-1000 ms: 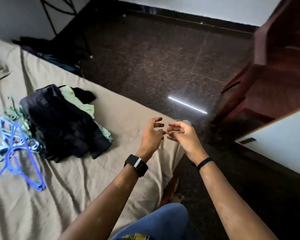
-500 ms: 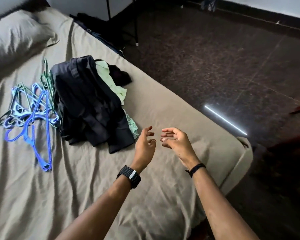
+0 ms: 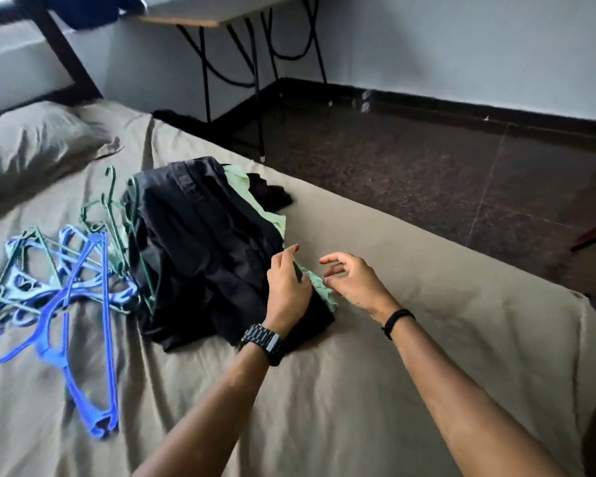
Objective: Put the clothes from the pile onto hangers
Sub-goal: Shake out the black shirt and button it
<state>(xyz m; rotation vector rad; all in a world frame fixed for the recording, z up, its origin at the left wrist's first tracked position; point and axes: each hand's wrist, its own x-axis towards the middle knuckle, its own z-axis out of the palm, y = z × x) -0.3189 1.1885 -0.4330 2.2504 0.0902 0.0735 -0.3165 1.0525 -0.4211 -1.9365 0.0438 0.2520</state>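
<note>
— On the bed (image 3: 410, 339), both hands reach the clothes pile (image 3: 207, 249); hangers (image 3: 66, 270) lie just left of it.

— Best take one garment by its edge and lift it clear.

— Left hand (image 3: 288, 287) touches the dark fabric, possibly pinching; I can't tell. Right hand (image 3: 353, 282) hovers, fingers (image 3: 334, 258) loosely apart, holding nothing.

I see a matt, creased cloth sheet on the bed (image 3: 410, 339). On it, the pile (image 3: 203, 249) is dark matt fabric over pale green cloth. Left of the pile, hangers (image 3: 66, 287) look smooth plastic. Beyond the bed, the floor (image 3: 427, 173) is speckled, faintly glossy.
</note>
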